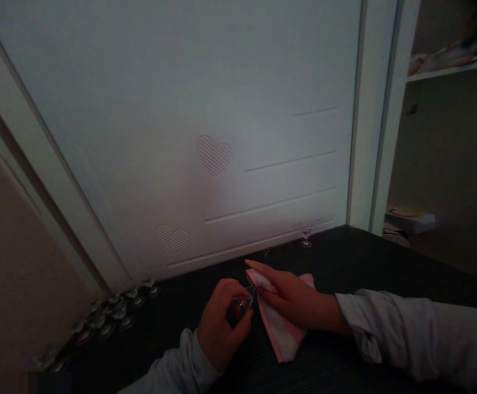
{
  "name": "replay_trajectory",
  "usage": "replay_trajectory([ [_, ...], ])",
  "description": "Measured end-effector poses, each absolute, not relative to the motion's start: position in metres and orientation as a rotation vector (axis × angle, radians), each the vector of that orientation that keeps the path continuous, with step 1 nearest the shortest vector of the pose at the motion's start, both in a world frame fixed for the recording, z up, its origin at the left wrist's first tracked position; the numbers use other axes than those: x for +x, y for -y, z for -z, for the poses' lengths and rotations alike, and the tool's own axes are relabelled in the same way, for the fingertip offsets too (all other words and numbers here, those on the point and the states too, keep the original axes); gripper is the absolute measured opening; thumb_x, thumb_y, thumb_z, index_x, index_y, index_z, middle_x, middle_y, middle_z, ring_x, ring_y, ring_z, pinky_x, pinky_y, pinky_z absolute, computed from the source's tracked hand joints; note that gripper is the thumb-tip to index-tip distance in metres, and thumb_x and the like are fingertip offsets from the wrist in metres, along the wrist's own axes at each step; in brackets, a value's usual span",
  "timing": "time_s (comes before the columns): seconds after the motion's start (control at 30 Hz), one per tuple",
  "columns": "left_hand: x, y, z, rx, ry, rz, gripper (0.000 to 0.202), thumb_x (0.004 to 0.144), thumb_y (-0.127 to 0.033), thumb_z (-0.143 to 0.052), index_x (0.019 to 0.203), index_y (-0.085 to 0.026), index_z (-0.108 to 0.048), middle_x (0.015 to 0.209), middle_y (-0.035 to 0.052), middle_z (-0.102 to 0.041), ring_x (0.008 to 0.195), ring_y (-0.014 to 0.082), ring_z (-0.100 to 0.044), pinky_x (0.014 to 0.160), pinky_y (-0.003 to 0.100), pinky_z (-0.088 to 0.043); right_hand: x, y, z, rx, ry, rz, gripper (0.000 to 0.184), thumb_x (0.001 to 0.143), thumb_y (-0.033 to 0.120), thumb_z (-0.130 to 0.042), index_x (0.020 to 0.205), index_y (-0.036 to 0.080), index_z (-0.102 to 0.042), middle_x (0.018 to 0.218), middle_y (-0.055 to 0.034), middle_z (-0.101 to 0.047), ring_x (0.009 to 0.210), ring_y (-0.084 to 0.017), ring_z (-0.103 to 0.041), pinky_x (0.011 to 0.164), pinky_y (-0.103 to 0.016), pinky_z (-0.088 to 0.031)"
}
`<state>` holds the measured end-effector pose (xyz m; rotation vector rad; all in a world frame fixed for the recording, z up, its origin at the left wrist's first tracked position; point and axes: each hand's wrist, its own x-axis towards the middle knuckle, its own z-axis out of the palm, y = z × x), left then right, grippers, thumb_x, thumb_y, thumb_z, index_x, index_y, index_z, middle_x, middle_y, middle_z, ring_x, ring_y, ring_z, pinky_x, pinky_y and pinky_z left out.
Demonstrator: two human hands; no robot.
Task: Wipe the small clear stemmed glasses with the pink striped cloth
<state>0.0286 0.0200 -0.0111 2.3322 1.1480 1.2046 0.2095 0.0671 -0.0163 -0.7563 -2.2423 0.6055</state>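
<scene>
My left hand (pixel 224 323) is closed around a small clear stemmed glass (pixel 242 304), held a little above the dark table. Its rim side points right, toward the other hand. A pink and white cloth (pixel 281 334) is pinched in my right hand (pixel 290 298), with its lower corner hanging down. A fold of the cloth meets the edge of the glass between the two hands. Fingers cover part of the glass, so its full shape is hidden.
Several small stemmed glasses (pixel 115 309) stand grouped at the table's left edge. One more glass (pixel 306 238) stands at the back, near the white panel (pixel 263 109) with carved hearts. The dark table (pixel 370 257) runs up to that panel. Shelves (pixel 452 71) with papers are at right.
</scene>
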Motion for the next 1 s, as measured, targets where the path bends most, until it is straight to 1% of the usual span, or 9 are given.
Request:
replay_trajectory([
  [0.07, 0.029, -0.020, 0.012, 2.329, -1.136, -1.199, 0.024, 0.069, -0.005, -0.049, 0.087, -0.021, -0.046, 0.089, 0.0022, -0.045, 0.071, 0.0130, -0.048, 0.062, 0.026, -0.045, 0.209, -0.068, 0.017, -0.716, 2.249, -0.576, 0.049, 0.082, 0.022, -0.041, 0.130, 0.021, -0.029, 0.129, -0.0068, -0.042, 0.116, -0.019, -0.040, 0.095, -0.034, -0.032],
  [0.2, 0.029, -0.020, 0.012, 2.320, -1.125, -1.223, 0.024, 0.069, -0.005, -0.050, 0.087, -0.021, -0.047, 0.089, 0.0026, -0.045, 0.071, 0.0126, -0.050, 0.061, 0.026, -0.047, 0.207, -0.067, 0.017, -0.701, 2.209, -0.524, 0.044, 0.079, 0.019, -0.046, 0.123, 0.021, -0.039, 0.115, -0.0073, -0.051, 0.106, -0.018, -0.048, 0.090, -0.033, -0.037],
  [0.3, 0.029, -0.020, 0.013, 2.338, -1.128, -1.254, 0.025, 0.068, -0.005, -0.051, 0.087, -0.020, -0.048, 0.090, 0.0033, -0.046, 0.076, 0.0139, -0.051, 0.065, 0.028, -0.048, 0.208, -0.065, 0.013, -0.664, 2.209, -0.524, 0.040, 0.077, 0.017, -0.048, 0.117, 0.018, -0.045, 0.110, -0.0077, -0.052, 0.101, -0.018, -0.049, 0.088, -0.033, -0.038],
  [0.43, 0.028, -0.021, 0.014, 2.346, -1.098, -1.297, 0.025, 0.069, -0.004, -0.051, 0.088, -0.020, -0.048, 0.091, 0.0038, -0.046, 0.080, 0.0145, -0.052, 0.068, 0.028, -0.049, 0.210, -0.064, 0.010, -0.652, 2.226, -0.545, 0.037, 0.079, 0.018, -0.045, 0.116, 0.015, -0.045, 0.111, -0.0092, -0.052, 0.103, -0.018, -0.048, 0.090, -0.034, -0.036],
  [0.53, 0.028, -0.022, 0.014, 2.368, -1.096, -1.304, 0.026, 0.069, -0.003, -0.051, 0.088, -0.021, -0.049, 0.091, 0.0037, -0.047, 0.080, 0.0141, -0.052, 0.068, 0.028, -0.049, 0.210, -0.065, 0.011, -0.704, 2.204, -0.571, 0.032, 0.083, 0.022, -0.040, 0.114, 0.015, -0.046, 0.110, -0.0094, -0.054, 0.101, -0.019, -0.049, 0.089, -0.035, -0.036],
  [0.63, 0.030, -0.021, 0.013, 2.444, -1.096, -1.306, 0.027, 0.069, -0.003, -0.050, 0.089, -0.020, -0.050, 0.091, 0.0040, -0.049, 0.079, 0.0138, -0.053, 0.066, 0.027, -0.050, 0.209, -0.065, 0.012, -0.741, 2.184, -0.597, 0.029, 0.083, 0.022, -0.039, 0.110, 0.016, -0.049, 0.105, -0.0085, -0.056, 0.096, -0.019, -0.051, 0.086, -0.035, -0.038],
  [0.8, 0.032, -0.017, 0.009, 2.614, -1.056, -1.330, 0.027, 0.069, -0.002, -0.050, 0.088, -0.020, -0.050, 0.088, 0.0036, -0.052, 0.081, 0.0145, -0.054, 0.070, 0.028, -0.048, 0.209, -0.064, 0.009, -0.716, 2.197, -0.654, 0.024, 0.081, 0.018, -0.040, 0.102, 0.015, -0.051, 0.096, -0.0062, -0.059, 0.089, -0.016, -0.053, 0.081, -0.030, -0.040],
  [1.0, 0.031, -0.015, 0.013, 2.686, -1.031, -1.285, 0.029, 0.070, -0.001, -0.048, 0.091, -0.021, -0.050, 0.089, 0.0039, -0.052, 0.082, 0.0143, -0.054, 0.070, 0.027, -0.049, 0.212, -0.067, 0.004, -0.763, 2.255, -0.818, 0.020, 0.080, 0.020, -0.038, 0.091, 0.014, -0.053, 0.083, -0.0039, -0.057, 0.076, -0.015, -0.053, 0.070, -0.028, -0.042],
])
